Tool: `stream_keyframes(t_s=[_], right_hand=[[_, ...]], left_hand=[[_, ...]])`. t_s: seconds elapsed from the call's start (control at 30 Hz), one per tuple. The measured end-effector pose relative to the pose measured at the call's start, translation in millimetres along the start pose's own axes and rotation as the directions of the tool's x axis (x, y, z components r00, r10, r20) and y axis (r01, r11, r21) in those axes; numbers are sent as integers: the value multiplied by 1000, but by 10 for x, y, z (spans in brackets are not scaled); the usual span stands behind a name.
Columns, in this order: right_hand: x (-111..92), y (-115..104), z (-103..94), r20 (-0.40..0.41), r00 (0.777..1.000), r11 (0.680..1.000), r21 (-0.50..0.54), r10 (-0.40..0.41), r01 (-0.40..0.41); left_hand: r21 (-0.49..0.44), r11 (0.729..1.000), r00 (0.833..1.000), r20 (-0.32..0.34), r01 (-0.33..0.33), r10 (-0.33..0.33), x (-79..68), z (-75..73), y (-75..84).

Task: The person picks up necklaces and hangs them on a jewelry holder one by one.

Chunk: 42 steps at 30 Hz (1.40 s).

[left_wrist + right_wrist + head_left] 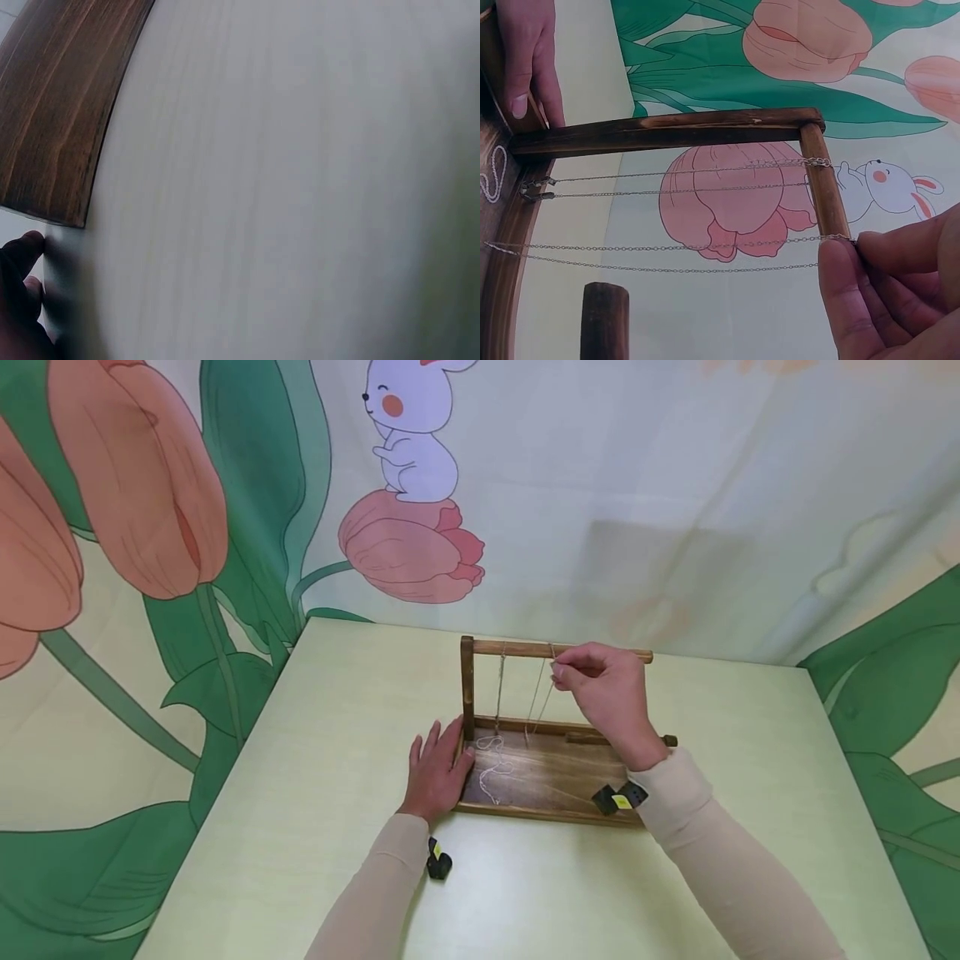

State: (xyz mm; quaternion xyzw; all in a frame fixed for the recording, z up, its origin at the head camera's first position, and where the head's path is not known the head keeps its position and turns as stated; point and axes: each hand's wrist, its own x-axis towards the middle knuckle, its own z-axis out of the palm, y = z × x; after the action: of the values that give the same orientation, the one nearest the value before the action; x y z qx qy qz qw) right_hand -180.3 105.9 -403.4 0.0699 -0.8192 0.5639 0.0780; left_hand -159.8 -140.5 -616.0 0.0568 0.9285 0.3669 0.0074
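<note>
A dark wooden jewellery stand (555,812) has a shallow tray, a post at its left and a top crossbar (829,184). My right hand (611,693) pinches a thin chain necklace (667,247) between thumb and fingertips, right at the crossbar; its strands run down toward the tray. Left of it, another chain necklace (500,689) hangs looped over the bar. A loose pale chain (491,768) lies in the tray. My left hand (437,772) rests at the tray's left end, fingers extended, thumb on the rim. The left wrist view shows part of the wood (67,105) and fingertips (30,244).
The stand sits on a pale wood-grain table (322,760). A short wooden peg (670,741) sticks out at the tray's back right, under my right forearm. Behind the table hangs a cloth backdrop (570,460) printed with tulips and a rabbit.
</note>
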Motion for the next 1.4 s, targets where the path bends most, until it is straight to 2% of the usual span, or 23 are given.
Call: stream_keyframes(t_s=[0.13,0.33,0.53,0.63,0.8,1.07,1.23,1.4], right_hand=[[0,7,8,-5,1000,1000,-2,-15,15],[-141,19,39,-44,998,995,-85,-53,49],[-273,83,97,-33,999,999,-39,10,-11],[-275,107,103,-24,999,999,12,37,-37],[-243,142,97,-25,999,996,78,36,-34],[-196,211,146,-72,996,999,16,53,-52],[-208,202,168,-98,995,1000,-20,13,-15],[-295,244,217,-25,999,999,30,46,-45]], left_hand=[[1,1000,1000,-8,-6,6,-2,-26,12],[1,1000,1000,-12,-10,10,6,-34,18],[-10,1000,1000,-24,-18,17,34,-54,31],[-9,1000,1000,-20,-8,8,38,-54,28],[-7,1000,1000,-4,8,-8,19,-38,10],[-9,1000,1000,-7,3,-3,-8,-11,-10],[-3,1000,1000,-19,-21,21,-1,-6,-15],[-8,1000,999,-20,-26,26,13,-3,-4]])
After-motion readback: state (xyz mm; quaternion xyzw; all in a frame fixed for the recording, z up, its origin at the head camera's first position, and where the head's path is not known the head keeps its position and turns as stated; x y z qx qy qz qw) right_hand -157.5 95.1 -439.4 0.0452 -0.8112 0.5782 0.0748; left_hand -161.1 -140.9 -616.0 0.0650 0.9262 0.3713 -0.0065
